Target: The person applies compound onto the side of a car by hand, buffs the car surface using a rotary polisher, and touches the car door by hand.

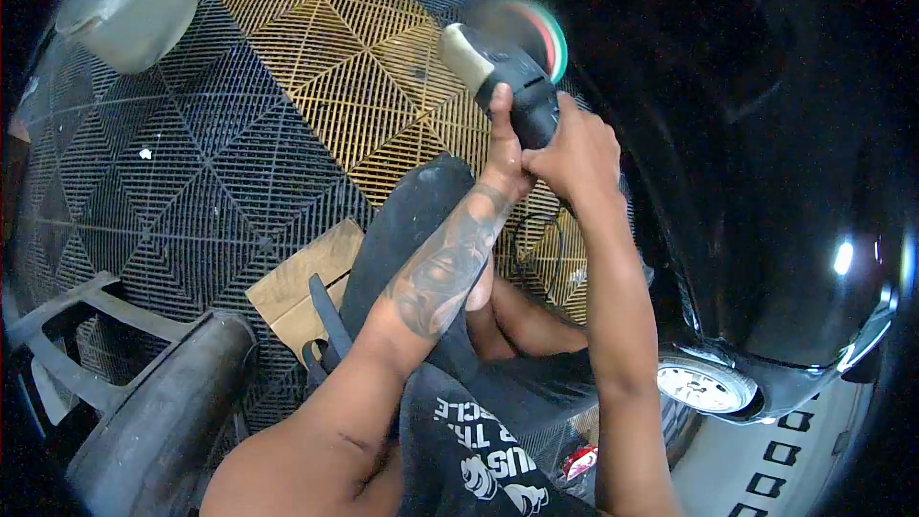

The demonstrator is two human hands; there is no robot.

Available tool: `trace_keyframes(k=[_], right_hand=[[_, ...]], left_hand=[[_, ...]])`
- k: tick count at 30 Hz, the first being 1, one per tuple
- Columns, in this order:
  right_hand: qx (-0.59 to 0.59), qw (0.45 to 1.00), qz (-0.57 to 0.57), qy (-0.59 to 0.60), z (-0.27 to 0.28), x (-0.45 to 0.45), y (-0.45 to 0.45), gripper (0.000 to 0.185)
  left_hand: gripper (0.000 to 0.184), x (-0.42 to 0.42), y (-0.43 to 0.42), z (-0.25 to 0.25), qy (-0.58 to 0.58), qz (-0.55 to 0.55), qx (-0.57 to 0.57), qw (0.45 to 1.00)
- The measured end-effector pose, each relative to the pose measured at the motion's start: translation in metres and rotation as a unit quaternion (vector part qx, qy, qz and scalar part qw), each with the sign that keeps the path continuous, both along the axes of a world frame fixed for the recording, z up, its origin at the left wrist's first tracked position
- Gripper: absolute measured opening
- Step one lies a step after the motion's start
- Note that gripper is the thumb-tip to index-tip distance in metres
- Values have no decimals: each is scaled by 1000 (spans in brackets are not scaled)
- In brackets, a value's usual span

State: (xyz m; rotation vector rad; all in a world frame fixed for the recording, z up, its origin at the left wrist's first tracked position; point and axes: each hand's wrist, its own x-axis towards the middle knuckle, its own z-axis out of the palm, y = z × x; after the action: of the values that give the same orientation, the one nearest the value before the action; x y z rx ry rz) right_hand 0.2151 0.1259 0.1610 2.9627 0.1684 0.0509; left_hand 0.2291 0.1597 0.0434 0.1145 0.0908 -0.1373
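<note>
A black car polisher [522,86] with a pale end is held out in front of me, against the side of a glossy black car [756,144]. Its round pad [550,43], edged in green and red, faces the car body; whether it touches the paint I cannot tell. My left hand [507,148], below a tattooed forearm, is closed around the near side of the polisher with the thumb up along it. From the right, my right hand [582,148] grips the same body, its fingers partly hidden behind it.
Yellow and black slatted floor tiles [354,67] spread beneath me. A translucent bucket [134,14] stands at upper left, a dark seat with a frame [163,402] at lower left. Flattened cardboard [297,278] lies by my leg. The car's wheel [706,386] is at lower right.
</note>
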Motion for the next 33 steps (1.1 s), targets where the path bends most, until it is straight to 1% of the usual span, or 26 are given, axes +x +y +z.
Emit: trace_keyframes(k=[1, 3, 5, 7, 10, 13, 15, 21, 29, 30, 33], right_hand=[[-1, 1000, -3, 1, 1, -5, -6, 69], [-10, 998, -50, 25, 3, -13, -11, 71], [-8, 998, -52, 28, 4, -16, -8, 71], [-26, 999, -32, 18, 3, -10, -3, 71], [-30, 1000, 3, -4, -1, 4, 12, 72], [-27, 999, 13, 9, 3, 20, 29, 74], [-26, 999, 27, -8, 4, 25, 39, 75], [-41, 999, 23, 19, 3, 35, 49, 75], [-44, 998, -10, 36, 1, 23, 34, 67], [-42, 998, -12, 35, 1, 23, 34, 67], [-25, 1000, 1, 16, 0, 25, 36, 67]], left_hand=[[92, -4, -7, -3, -21, -7, -8, 1000], [91, -10, -17, -2, -12, -8, -20, 1000], [91, -12, -17, -2, -15, -11, -31, 999], [91, -9, -11, 1, -21, -9, -41, 999], [90, 6, 5, -2, -18, 22, -41, 999], [90, 23, 19, -3, -12, 46, -40, 998], [89, 34, 28, -4, -12, 53, -51, 997], [87, 39, 33, -6, -6, 57, -59, 997], [88, 28, 15, -11, -1, 18, -70, 997], [88, 27, 16, -9, 15, 19, -67, 997], [88, 29, 24, -7, 9, 28, -56, 998]])
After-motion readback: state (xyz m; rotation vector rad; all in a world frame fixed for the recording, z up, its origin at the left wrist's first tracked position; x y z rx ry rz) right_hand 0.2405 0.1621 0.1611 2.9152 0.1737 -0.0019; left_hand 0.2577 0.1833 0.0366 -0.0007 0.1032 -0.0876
